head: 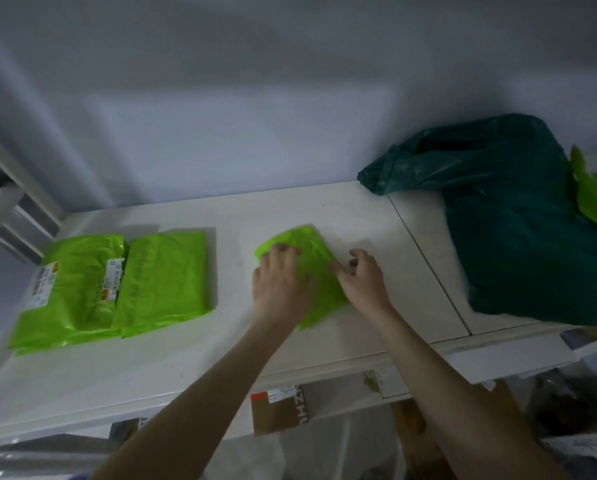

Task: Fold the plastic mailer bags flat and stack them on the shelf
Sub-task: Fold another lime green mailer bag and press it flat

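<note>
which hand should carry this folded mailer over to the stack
Left, probably. The left hand already lies flat on the mailer and is nearer the stack; the right hand only curls at its far edge.

bare shelf between folded stack and dark green bag

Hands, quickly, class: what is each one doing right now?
Left hand: open, fingers pressing flat on the green mailer bag.
Right hand: fingers curled at the bag's right edge; a grip cannot be told.
</note>
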`<action>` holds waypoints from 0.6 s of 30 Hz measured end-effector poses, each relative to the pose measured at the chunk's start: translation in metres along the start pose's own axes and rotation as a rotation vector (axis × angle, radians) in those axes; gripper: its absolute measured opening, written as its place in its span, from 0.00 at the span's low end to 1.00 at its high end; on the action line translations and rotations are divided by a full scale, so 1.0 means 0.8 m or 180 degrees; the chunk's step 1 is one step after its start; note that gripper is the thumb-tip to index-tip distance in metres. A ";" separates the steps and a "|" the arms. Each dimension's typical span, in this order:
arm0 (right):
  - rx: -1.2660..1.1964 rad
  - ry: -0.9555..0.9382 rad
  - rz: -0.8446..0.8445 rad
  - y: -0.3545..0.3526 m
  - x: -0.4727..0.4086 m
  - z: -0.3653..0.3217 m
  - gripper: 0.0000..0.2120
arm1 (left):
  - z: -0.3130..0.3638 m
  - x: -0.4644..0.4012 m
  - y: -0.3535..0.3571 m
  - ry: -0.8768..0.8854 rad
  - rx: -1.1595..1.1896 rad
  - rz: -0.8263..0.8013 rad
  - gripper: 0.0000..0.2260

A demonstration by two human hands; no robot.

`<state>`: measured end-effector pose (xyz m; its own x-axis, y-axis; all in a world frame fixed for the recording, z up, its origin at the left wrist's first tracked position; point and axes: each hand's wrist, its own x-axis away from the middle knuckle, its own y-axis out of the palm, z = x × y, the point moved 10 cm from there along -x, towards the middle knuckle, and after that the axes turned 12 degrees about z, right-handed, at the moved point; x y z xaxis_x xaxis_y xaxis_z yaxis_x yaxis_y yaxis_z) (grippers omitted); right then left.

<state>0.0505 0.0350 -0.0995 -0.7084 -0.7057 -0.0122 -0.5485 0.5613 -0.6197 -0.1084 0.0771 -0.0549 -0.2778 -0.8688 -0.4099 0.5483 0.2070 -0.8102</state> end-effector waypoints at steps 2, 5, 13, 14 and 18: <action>0.0135 -0.0039 -0.0091 0.008 0.000 -0.004 0.28 | -0.057 -0.004 0.003 -0.1027 0.0091 -0.0217 0.25; 0.0346 -0.0069 -0.0187 0.017 0.001 -0.009 0.28 | -0.094 -0.001 0.017 -0.1564 0.0441 -0.0399 0.28; 0.0217 0.0009 -0.0644 0.019 0.000 -0.017 0.22 | -0.075 -0.014 0.013 -0.1743 0.1817 0.0001 0.25; 0.0176 -0.0029 -0.0694 0.017 -0.002 -0.020 0.20 | -0.071 -0.019 0.008 -0.1649 0.1808 0.0074 0.25; 0.0046 -0.0225 -0.0854 0.018 -0.012 -0.047 0.14 | -0.066 -0.037 -0.020 -0.1378 0.1616 0.0383 0.21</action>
<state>0.0324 0.0664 -0.0787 -0.5056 -0.8570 0.0994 -0.7056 0.3445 -0.6192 -0.1510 0.1232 -0.0522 0.0914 -0.9766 -0.1945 0.8875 0.1684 -0.4289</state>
